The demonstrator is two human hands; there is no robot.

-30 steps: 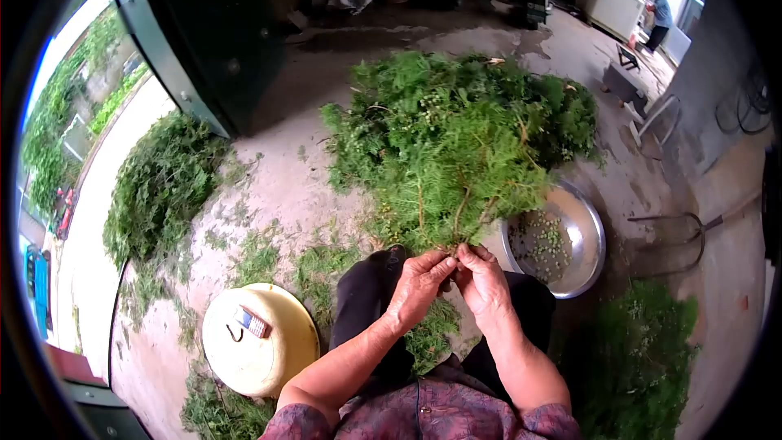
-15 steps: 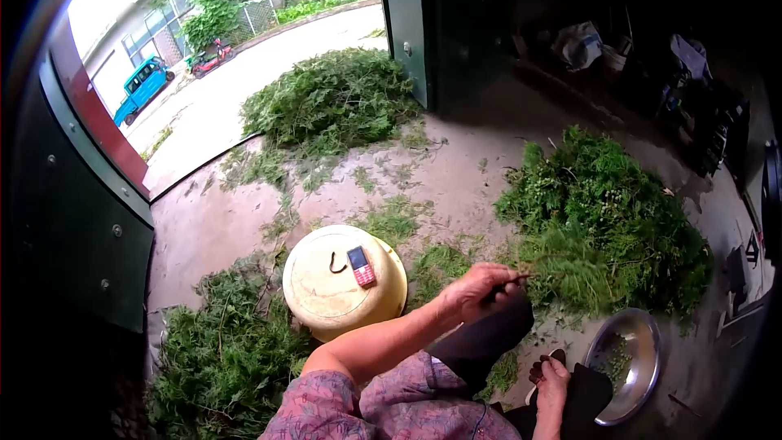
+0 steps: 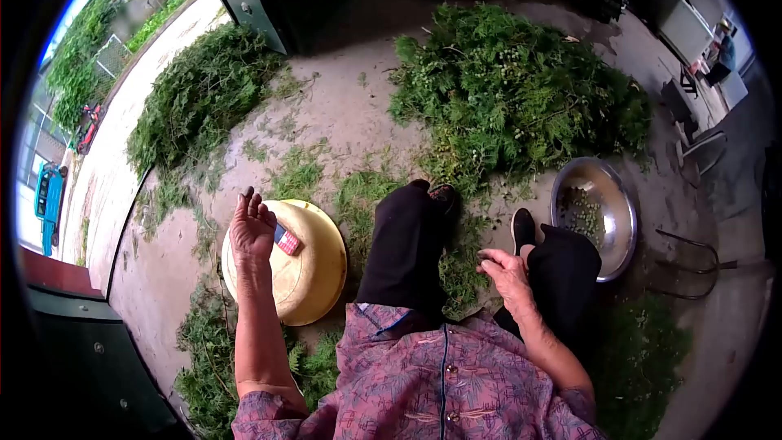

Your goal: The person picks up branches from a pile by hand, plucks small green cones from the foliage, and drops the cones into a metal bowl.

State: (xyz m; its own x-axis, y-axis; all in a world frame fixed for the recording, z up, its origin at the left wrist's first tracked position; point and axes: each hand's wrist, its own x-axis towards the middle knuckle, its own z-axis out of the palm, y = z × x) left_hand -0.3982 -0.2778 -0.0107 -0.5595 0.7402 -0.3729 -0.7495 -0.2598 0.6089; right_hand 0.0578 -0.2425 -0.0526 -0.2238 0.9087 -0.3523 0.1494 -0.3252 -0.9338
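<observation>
My left hand (image 3: 252,230) is raised above the upturned yellow basin (image 3: 314,265), fingers pointing up and slightly apart, with no sprig visible in them. It partly covers a red mobile phone (image 3: 287,242) lying on the basin's base. Over my lap, my right hand (image 3: 508,279) has its fingers curled together; whatever may be in them is hidden. To its right, a metal basin (image 3: 621,232) holds small green cones. Beyond my feet lies a big heap of leafy evergreen branches (image 3: 513,90) dotted with pale green cones.
A second green heap (image 3: 199,85) lies by the doorway, and more cut branches (image 3: 208,350) lie at lower left. Loose sprigs (image 3: 362,191) litter the concrete floor. A metal fork-like tool (image 3: 692,265) rests right of the metal basin. Outside stands a blue vehicle (image 3: 49,204).
My left hand has swung left from near the branch heap to above the yellow basin; the sprig it held is gone from it. My view has turned right and down.
</observation>
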